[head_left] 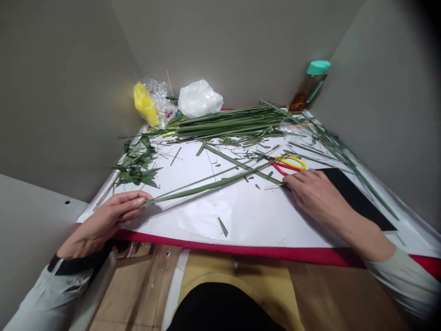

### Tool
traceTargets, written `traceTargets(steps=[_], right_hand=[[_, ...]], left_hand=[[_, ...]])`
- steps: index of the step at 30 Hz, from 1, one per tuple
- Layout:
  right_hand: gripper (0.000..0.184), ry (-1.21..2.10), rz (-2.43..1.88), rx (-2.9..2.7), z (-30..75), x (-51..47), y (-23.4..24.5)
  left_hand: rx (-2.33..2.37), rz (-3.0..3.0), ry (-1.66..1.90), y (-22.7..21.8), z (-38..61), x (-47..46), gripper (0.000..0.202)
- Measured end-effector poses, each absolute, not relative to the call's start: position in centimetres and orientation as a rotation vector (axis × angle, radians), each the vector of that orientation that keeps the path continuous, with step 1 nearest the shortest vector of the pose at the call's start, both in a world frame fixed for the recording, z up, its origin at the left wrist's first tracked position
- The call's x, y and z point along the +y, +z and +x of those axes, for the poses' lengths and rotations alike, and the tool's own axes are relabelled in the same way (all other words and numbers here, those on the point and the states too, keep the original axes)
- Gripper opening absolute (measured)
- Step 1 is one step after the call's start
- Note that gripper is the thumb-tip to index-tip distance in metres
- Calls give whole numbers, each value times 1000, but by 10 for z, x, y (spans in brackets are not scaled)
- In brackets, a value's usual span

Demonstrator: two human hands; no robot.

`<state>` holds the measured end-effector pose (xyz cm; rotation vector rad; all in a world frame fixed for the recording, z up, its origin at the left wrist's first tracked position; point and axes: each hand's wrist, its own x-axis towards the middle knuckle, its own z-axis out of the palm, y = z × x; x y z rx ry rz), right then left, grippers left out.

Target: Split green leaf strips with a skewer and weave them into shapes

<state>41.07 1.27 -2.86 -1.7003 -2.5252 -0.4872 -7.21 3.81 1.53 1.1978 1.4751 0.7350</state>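
My left hand (129,207) pinches the pointed end of a long green leaf blade (206,186) at the table's front left. The blade stretches right, over another leaf strip (234,161) lying slantwise. My right hand (310,188) is closed, its fingertips down at a thin pale stick (273,187) that sticks out to the left. The slanting strip's lower end also reaches these fingertips, and the exact grip is hidden. Just beyond lie scissors (287,164) with red and yellow handles, their blades partly under leaf tips.
Long green leaves (227,122) are piled along the back, with cut leaf pieces (136,163) at left. A yellow bundle (145,103), a white plastic bag (200,98) and a teal-capped bottle (308,87) stand behind. A black board (358,197) lies under my right forearm.
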Motion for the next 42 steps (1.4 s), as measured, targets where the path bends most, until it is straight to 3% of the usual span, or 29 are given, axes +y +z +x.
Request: traceTargets(steps=[6, 23, 29, 34, 39, 42], right_hand=[[20, -409, -1540, -2529, 392, 15, -17], [29, 227, -922, -2582, 286, 97, 13], [19, 130, -913, -2446, 286, 90, 42], [17, -90, -886, -2291, 277, 86, 62], [16, -358, -848, -2213, 265, 81, 73], [16, -515, -845, -2181, 260, 76, 75]], left_hand=[[1490, 1096, 723, 17, -61, 32, 35], [1445, 1358, 801, 39, -67, 28, 24], [1267, 1255, 1124, 59, -73, 40, 18], [816, 911, 1575, 63, -49, 62, 35], [649, 878, 1562, 64, -8, 81, 40], [606, 931, 1635, 69, 8, 86, 28]])
